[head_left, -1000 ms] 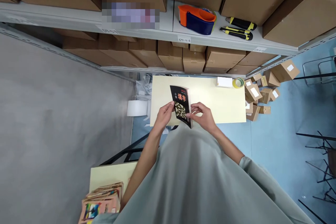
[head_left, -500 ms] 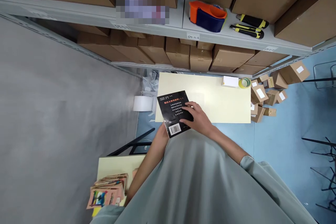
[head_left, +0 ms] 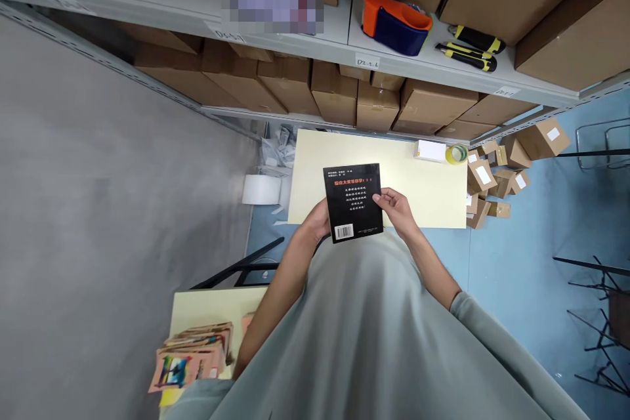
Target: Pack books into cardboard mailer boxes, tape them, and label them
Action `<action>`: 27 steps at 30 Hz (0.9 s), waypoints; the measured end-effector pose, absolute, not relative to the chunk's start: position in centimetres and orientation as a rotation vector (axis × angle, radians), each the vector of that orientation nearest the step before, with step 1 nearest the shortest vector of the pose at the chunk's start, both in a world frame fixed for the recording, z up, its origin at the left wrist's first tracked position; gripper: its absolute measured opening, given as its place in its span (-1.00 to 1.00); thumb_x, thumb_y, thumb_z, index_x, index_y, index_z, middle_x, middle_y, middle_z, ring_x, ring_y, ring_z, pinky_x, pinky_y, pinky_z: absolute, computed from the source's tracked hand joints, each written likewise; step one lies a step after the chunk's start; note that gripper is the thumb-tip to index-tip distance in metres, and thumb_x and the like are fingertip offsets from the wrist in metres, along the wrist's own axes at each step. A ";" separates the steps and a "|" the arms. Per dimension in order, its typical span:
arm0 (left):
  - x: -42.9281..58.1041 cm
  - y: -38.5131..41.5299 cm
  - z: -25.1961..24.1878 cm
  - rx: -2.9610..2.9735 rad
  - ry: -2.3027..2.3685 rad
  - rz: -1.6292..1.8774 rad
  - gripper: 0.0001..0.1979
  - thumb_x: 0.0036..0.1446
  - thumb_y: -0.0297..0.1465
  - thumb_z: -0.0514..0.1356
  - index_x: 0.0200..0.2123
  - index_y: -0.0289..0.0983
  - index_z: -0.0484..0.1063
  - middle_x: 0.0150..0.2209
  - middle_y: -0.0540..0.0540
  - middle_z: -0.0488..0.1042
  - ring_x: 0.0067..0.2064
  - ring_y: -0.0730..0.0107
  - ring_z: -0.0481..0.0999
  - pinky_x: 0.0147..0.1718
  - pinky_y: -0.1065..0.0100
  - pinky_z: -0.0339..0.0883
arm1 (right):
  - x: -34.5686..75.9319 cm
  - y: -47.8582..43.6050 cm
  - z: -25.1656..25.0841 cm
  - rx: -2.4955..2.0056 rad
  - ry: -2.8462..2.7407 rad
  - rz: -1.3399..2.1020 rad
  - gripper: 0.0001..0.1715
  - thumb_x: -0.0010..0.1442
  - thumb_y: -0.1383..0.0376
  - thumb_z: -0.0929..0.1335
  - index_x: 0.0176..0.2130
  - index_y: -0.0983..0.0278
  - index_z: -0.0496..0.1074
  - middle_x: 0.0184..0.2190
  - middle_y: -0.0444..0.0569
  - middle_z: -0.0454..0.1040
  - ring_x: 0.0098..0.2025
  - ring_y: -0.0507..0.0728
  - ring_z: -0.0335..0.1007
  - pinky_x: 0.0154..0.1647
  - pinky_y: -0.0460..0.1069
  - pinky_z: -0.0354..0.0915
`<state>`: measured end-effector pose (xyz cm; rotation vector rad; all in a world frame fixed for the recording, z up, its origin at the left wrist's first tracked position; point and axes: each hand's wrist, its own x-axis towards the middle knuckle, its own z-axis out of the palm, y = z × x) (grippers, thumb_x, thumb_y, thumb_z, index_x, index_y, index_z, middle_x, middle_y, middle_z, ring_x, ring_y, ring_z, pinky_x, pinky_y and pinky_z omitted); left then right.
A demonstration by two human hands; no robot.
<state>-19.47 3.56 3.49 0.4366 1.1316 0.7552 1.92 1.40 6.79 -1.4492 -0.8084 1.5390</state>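
Note:
A black book [head_left: 353,203] with orange and white print and a barcode at its lower left is held up in front of my body, over the near edge of the pale yellow table [head_left: 413,200]. My left hand [head_left: 317,221] grips its left edge, with the fingers hidden behind it. At the right edge, my right hand [head_left: 396,209] pinches the book, thumb on the printed face and fingers behind. The book is almost upright in view, tilted slightly.
Over the table stands a shelf [head_left: 295,39] with cardboard boxes, an orange-blue tape dispenser [head_left: 396,24] and box cutters [head_left: 470,49]. A white box [head_left: 430,151] and tape roll [head_left: 456,155] lie on the table. Stacked booklets [head_left: 191,357] sit lower left; parcels [head_left: 492,174] are piled right.
The book has moved right and turned nearly straight. My right hand has gone from lying across its face to holding its right edge. My left hand still holds the left side.

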 end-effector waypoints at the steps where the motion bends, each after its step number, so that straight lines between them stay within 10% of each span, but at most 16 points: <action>1: -19.4 4.2 3.0 0.405 1.109 0.715 -0.48 0.10 0.09 0.42 -0.14 -0.25 0.67 -0.20 -0.18 0.73 -0.10 0.00 0.69 -0.11 0.07 0.60 | 2.3 1.5 6.7 -1.468 -0.791 1.508 -0.39 0.04 -0.19 0.61 -0.26 0.21 0.49 -0.41 -0.18 0.43 -0.33 0.05 0.34 -0.22 -0.03 0.34; 11: -20.1 3.3 3.4 0.684 1.169 0.723 -0.35 -0.04 0.05 0.55 0.02 -0.21 0.65 0.06 -0.20 0.69 0.12 0.05 0.62 0.08 0.20 0.47 | 3.5 1.2 5.2 -1.553 -0.789 1.405 -0.33 -0.03 -0.24 0.61 -0.26 0.20 0.49 -0.36 -0.13 0.50 -0.31 0.09 0.42 -0.19 0.01 0.37; 27: -19.9 3.2 3.0 0.910 1.301 0.862 -0.39 -0.07 0.05 0.55 -0.07 -0.24 0.69 -0.15 -0.14 0.69 -0.14 0.19 0.63 0.08 0.10 0.53 | 3.7 1.1 3.5 -1.529 -0.769 1.396 -0.42 -0.03 -0.06 0.65 -0.14 0.20 0.60 -0.17 -0.01 0.68 -0.09 0.21 0.62 0.17 0.17 0.50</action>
